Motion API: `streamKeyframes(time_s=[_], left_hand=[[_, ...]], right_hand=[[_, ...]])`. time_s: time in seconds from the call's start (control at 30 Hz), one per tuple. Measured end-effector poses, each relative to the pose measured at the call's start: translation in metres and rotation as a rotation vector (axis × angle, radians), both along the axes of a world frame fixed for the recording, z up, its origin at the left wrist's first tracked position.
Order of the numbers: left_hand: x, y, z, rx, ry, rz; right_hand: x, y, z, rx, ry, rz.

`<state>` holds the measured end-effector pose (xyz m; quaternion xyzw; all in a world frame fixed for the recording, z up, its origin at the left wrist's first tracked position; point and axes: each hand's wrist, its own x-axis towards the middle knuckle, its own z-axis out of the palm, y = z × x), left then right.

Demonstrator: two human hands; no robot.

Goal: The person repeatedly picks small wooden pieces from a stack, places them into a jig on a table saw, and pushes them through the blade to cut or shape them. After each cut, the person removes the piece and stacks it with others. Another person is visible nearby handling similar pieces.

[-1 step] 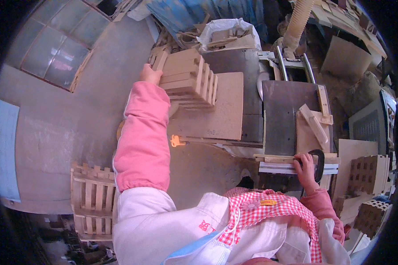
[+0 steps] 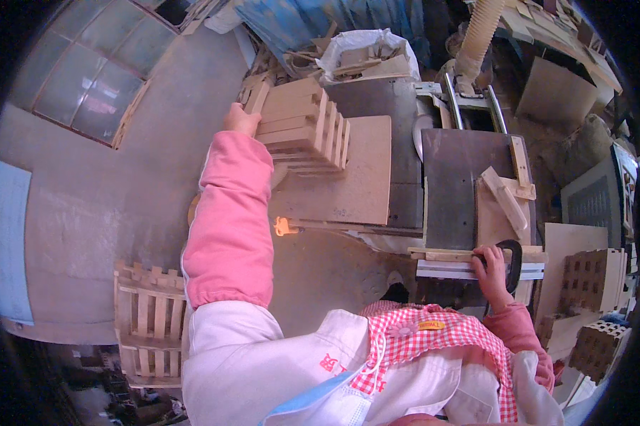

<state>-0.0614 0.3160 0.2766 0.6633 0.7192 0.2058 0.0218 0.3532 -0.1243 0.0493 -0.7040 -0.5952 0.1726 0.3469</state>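
Observation:
My left hand (image 2: 243, 121), at the end of an outstretched pink sleeve, is closed on a wooden board (image 2: 258, 98) at the left end of a stack of notched boards (image 2: 291, 117). Some of its fingertips are hidden there. The stack rests on a flat brown panel (image 2: 366, 163) lying on the saw table (image 2: 405, 170). Closer to my body on the right, my right hand (image 2: 492, 273) curls over a metal rail (image 2: 444, 270) with a wooden strip along it. A black looped handle (image 2: 513, 264) is right beside that hand.
Part of a round saw blade (image 2: 418, 138) shows in the table's slot. Loose wood pieces (image 2: 505, 202) lie on the dark sliding panel (image 2: 448, 184). Behind stands a white sack of offcuts (image 2: 370, 53), near a ribbed hose (image 2: 480, 35). A slatted wooden rack (image 2: 149, 323) is at lower left.

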Motion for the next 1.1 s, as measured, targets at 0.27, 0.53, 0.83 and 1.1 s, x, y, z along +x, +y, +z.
streamKeyframes(time_s=[0.27,0.53,0.83,1.1], left_hand=[[0.016,0.023,0.005,0.059,0.024,0.023],[0.011,0.053,-0.012,0.007,0.056,0.056],[-0.019,0.038,0.029,-0.008,-0.03,-0.026],[-0.027,-0.126,0.07,0.678,-0.232,-0.257]], right_hand=[[0.001,0.0,-0.003,-0.025,-0.005,-0.005],[-0.005,-0.002,0.004,0.001,0.005,-0.035],[-0.003,-0.001,0.005,0.004,0.002,-0.016],[0.002,-0.003,-0.003,0.019,0.016,0.001]])
